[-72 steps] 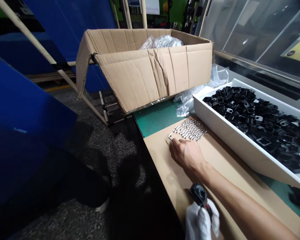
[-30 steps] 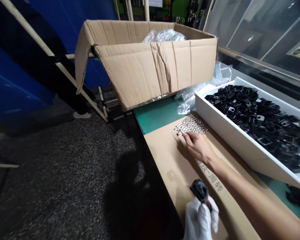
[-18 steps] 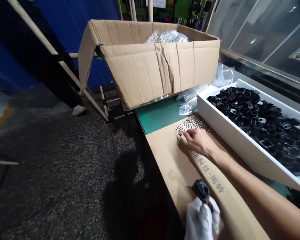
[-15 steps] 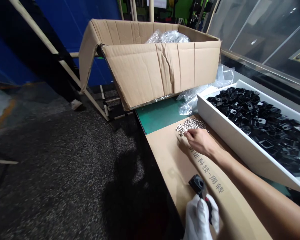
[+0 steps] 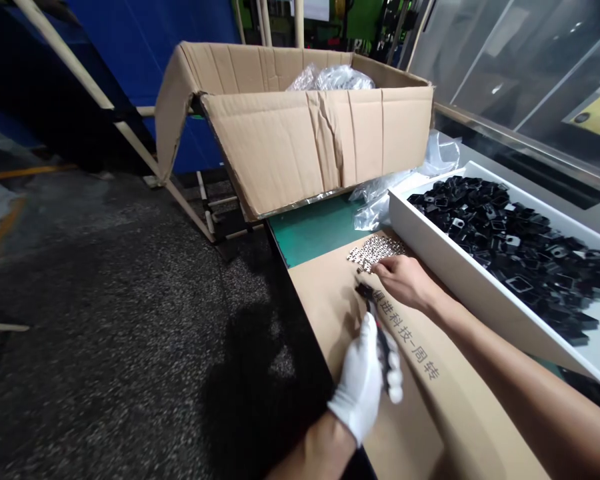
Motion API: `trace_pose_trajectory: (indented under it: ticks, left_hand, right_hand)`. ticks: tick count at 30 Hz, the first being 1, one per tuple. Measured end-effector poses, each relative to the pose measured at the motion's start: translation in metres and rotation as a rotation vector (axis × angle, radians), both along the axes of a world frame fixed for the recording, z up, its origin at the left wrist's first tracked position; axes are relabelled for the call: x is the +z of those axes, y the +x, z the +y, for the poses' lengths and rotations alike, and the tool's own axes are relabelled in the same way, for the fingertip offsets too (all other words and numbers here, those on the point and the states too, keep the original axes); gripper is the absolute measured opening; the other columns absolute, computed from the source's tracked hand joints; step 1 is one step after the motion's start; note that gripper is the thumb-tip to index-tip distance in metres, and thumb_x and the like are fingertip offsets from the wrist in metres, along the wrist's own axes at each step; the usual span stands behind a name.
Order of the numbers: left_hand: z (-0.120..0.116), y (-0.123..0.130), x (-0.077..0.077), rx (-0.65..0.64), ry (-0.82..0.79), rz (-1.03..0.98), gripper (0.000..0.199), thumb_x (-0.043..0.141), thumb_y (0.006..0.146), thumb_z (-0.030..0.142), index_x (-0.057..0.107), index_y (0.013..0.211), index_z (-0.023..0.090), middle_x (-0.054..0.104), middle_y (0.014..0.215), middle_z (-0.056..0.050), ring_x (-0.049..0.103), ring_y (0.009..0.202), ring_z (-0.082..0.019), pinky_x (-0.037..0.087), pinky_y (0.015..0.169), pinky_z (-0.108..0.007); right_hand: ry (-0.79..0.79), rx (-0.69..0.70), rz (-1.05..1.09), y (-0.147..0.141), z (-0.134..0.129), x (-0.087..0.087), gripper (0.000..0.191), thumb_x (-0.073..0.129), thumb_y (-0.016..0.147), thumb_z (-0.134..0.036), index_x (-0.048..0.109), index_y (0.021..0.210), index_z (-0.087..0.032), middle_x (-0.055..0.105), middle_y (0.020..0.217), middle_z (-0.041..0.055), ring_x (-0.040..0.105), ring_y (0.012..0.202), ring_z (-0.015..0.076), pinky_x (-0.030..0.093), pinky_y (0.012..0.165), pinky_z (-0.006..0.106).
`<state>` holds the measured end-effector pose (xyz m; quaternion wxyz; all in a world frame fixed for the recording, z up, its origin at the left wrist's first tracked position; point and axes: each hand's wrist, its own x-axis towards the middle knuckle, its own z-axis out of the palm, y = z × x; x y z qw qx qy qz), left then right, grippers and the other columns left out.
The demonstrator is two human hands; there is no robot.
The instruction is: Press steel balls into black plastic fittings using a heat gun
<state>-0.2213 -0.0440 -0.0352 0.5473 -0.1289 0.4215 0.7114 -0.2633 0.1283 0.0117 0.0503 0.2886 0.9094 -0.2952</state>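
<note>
My right hand (image 5: 405, 281) lies on the brown cardboard sheet (image 5: 420, 413), its fingertips at the lower edge of a patch of small silver metal pieces (image 5: 375, 252). I cannot tell whether its fingers pinch a piece. My left hand (image 5: 363, 377), in a white glove, grips a slim black tool (image 5: 377, 333) with a little red on it. The tool's dark tip (image 5: 364, 290) points up at the metal patch, close to my right fingers. Printed Chinese characters (image 5: 405, 333) run along the sheet under my right wrist.
A long white tray (image 5: 460, 287) full of black square-framed parts (image 5: 505, 233) stands to the right of the sheet. Behind are a green mat (image 5: 315, 230), clear plastic bags (image 5: 380, 207) and a large open cardboard box (image 5: 300, 140). The speckled floor (image 5: 115, 333) lies left.
My gloved left hand has risen from the bottom edge up the sheet, bringing the black tool's tip near my right fingers. My right hand has stayed at the metal patch.
</note>
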Motion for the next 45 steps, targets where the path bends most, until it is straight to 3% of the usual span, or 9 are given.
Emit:
trace_pose_trajectory:
  ticks: [6,12,18,28,39,45]
  left_hand:
    - [-0.004,-0.077,0.002,0.069,-0.128,0.462,0.064,0.050,0.088,0.083,0.057,0.081,0.020,0.066,0.070,-0.002,0.049,0.039,-0.009,0.033,0.035,-0.022]
    - [0.019,-0.115,-0.003,0.064,-0.181,0.723,0.066,0.043,0.089,0.086,0.060,0.080,0.022,0.050,0.045,0.004,0.049,0.036,-0.013,0.036,0.037,-0.023]
    - [0.036,-0.123,-0.009,0.036,-0.220,0.792,0.067,0.047,0.086,0.087,0.059,0.076,0.022,0.050,0.044,0.003,0.048,0.033,-0.013,0.033,0.035,-0.023]
    - [0.035,-0.128,-0.010,-0.066,-0.213,0.850,0.065,0.046,0.089,0.084,0.062,0.080,0.021,0.053,0.043,0.001,0.051,0.034,-0.015,0.040,0.038,-0.024]
    - [0.032,-0.119,-0.002,-0.081,-0.178,0.948,0.056,0.048,0.095,0.074,0.063,0.082,0.022,0.055,0.047,-0.001,0.049,0.036,-0.016,0.037,0.039,-0.027]
    - [0.032,-0.116,0.000,-0.104,-0.177,0.995,0.057,0.047,0.096,0.074,0.061,0.077,0.022,0.055,0.047,-0.001,0.049,0.036,-0.016,0.038,0.039,-0.027]
  right_hand:
    - [-0.171,-0.224,0.079,0.020,-0.012,-0.019,0.034,0.062,0.108,-0.044,0.068,0.106,-0.011,0.065,0.093,0.0031,0.065,0.078,0.0173,0.059,0.071,0.030]
    - [-0.228,-0.333,0.163,0.028,-0.025,-0.041,0.034,0.063,0.108,-0.045,0.067,0.105,-0.011,0.064,0.091,0.0028,0.064,0.076,0.0165,0.058,0.069,0.029]
    - [-0.225,-0.321,0.229,0.025,-0.026,-0.051,0.034,0.063,0.108,-0.044,0.068,0.105,-0.011,0.065,0.094,0.0035,0.066,0.080,0.0179,0.059,0.076,0.033]
    - [-0.267,-0.345,0.257,0.022,-0.034,-0.052,0.032,0.064,0.108,-0.043,0.068,0.105,-0.012,0.066,0.098,0.0045,0.066,0.086,0.0192,0.060,0.080,0.035]
    - [-0.523,-0.501,0.153,0.024,-0.031,-0.053,0.030,0.066,0.107,-0.041,0.067,0.112,-0.012,0.066,0.104,0.0066,0.067,0.088,0.0193,0.061,0.078,0.034]
    - [-0.578,-0.561,0.122,0.033,-0.030,-0.047,0.030,0.065,0.107,-0.042,0.067,0.109,-0.012,0.066,0.100,0.0055,0.066,0.082,0.0175,0.060,0.073,0.031]
